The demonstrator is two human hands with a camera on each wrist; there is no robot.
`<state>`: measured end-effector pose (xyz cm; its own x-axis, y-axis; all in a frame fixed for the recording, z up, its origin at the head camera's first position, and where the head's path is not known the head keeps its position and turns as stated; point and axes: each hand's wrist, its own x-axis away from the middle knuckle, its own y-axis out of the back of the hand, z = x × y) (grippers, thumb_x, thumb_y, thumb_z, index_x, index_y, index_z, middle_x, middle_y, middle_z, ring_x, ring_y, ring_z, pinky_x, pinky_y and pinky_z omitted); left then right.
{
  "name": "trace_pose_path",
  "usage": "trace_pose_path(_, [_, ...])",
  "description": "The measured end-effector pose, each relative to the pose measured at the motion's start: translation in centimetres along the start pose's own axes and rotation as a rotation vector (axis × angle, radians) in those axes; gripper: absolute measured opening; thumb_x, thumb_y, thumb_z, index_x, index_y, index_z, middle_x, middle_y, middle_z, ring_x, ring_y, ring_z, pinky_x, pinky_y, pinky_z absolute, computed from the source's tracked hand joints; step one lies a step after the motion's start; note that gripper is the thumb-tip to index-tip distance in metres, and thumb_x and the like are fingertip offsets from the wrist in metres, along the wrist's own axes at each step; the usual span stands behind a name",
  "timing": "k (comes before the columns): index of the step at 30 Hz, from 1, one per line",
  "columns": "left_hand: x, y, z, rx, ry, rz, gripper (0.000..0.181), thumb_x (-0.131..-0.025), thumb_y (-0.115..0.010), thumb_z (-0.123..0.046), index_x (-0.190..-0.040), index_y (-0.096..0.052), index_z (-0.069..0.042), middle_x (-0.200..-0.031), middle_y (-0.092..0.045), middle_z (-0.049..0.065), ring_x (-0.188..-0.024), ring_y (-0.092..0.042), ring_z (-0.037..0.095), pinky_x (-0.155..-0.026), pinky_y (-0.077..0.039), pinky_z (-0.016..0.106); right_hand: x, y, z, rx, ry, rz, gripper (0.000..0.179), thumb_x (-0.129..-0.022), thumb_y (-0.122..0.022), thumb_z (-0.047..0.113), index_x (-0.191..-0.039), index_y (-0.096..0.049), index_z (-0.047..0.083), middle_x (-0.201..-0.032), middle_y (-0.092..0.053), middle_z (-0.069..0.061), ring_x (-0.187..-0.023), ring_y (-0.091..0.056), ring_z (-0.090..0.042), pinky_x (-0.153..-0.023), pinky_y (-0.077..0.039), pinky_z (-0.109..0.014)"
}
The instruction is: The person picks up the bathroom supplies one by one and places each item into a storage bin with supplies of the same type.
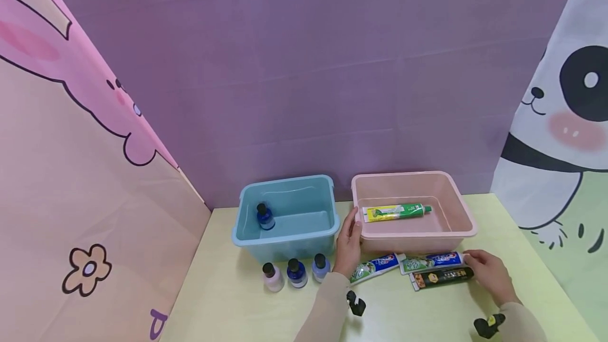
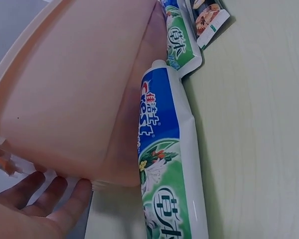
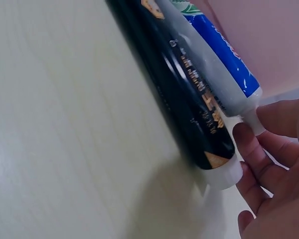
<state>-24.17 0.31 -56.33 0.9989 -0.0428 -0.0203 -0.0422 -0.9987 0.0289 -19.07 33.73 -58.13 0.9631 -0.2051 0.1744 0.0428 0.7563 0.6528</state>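
My left hand (image 1: 348, 249) grips the near left corner of a pink plastic bin (image 1: 418, 243); its fingertips (image 2: 82, 191) lie along the bin's side. A green and yellow toothpaste tube (image 1: 396, 212) lies inside that bin. My right hand (image 1: 491, 274) pinches the white cap end of a blue and green toothpaste tube (image 1: 432, 262) between thumb and finger. Its lower fingers touch the white cap of a black toothpaste tube (image 3: 189, 89) lying alongside. Another blue and green toothpaste tube (image 2: 164, 164) lies in front of the bin, near my left hand.
Left of the pink bin stands a blue bin (image 1: 294, 247) with a dark blue bottle (image 1: 265, 217) inside. In front of it stand a pale pink bottle (image 1: 273, 278), a dark blue bottle (image 1: 296, 274) and a light blue bottle (image 1: 320, 268). A purple cloth wall (image 1: 304, 94) rises behind.
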Motion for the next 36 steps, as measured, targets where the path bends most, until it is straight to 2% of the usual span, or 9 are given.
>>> trace_pose_path(6, [0.2,-0.1,-0.2,0.002,0.01,0.011,0.047,-0.109,-0.042,-0.045,-0.156,-0.036,-0.043,-0.169,-0.029,-0.004,-0.153,-0.035,0.032,-0.117,-0.042,0.052,0.6,0.4,0.3,0.011,0.073,-0.019,0.048,-0.108,-0.048,0.028,-0.131,-0.055,-0.013,-0.117,-0.067,-0.031,-0.095,-0.063,-0.018,-0.077,-0.047,-0.03])
trace_pose_path(13, [0.2,-0.2,-0.4,-0.012,0.013,0.019,0.047,-0.11,-0.04,-0.043,-0.157,-0.035,-0.042,-0.17,-0.027,-0.005,-0.155,-0.032,0.032,-0.117,-0.04,0.053,1.3,0.7,0.8,0.027,0.113,-0.025,0.044,-0.11,-0.047,0.027,-0.129,-0.056,-0.011,-0.113,-0.068,-0.027,-0.091,-0.058,-0.011,-0.075,-0.046,-0.026])
trace_pose_path(16, [0.2,-0.1,-0.3,-0.016,0.008,0.023,0.047,-0.111,-0.04,-0.041,-0.157,-0.035,-0.039,-0.17,-0.027,-0.002,-0.155,-0.03,0.035,-0.116,-0.04,0.055,1.6,0.8,1.0,-0.014,0.109,0.002,0.039,-0.11,-0.045,0.022,-0.129,-0.054,-0.011,-0.115,-0.067,-0.028,-0.088,-0.058,-0.004,-0.074,-0.05,-0.023])
trace_pose_path(19, [0.2,-0.1,-0.3,-0.013,0.012,0.024,0.046,-0.111,-0.04,-0.039,-0.157,-0.035,-0.039,-0.17,-0.028,-0.002,-0.155,-0.031,0.036,-0.116,-0.04,0.055,2.0,0.5,1.0,-0.102,0.123,0.013,0.031,-0.109,-0.044,0.012,-0.126,-0.052,-0.013,-0.114,-0.066,-0.03,-0.083,-0.06,0.002,-0.072,-0.056,-0.021])
trace_pose_path(24, [0.4,-0.2,-0.6,0.001,0.02,0.024,0.045,-0.111,-0.041,-0.036,-0.156,-0.037,-0.04,-0.168,-0.03,-0.003,-0.152,-0.036,0.036,-0.115,-0.042,0.054,2.6,-0.1,1.0,-0.23,0.162,-0.004,0.025,-0.108,-0.042,0.004,-0.122,-0.049,-0.016,-0.119,-0.062,-0.038,-0.077,-0.065,0.004,-0.071,-0.062,-0.024])
trace_pose_path(36, [-0.2,0.1,-0.3,-0.016,0.009,0.025,0.045,-0.111,-0.04,-0.036,-0.156,-0.038,-0.038,-0.168,-0.032,0.0,-0.15,-0.04,0.036,-0.114,-0.043,0.056,2.8,-0.4,1.7,-0.288,0.147,-0.013,0.028,-0.11,-0.04,0.007,-0.126,-0.046,-0.014,-0.125,-0.057,-0.038,-0.081,-0.065,0.006,-0.075,-0.064,-0.028])
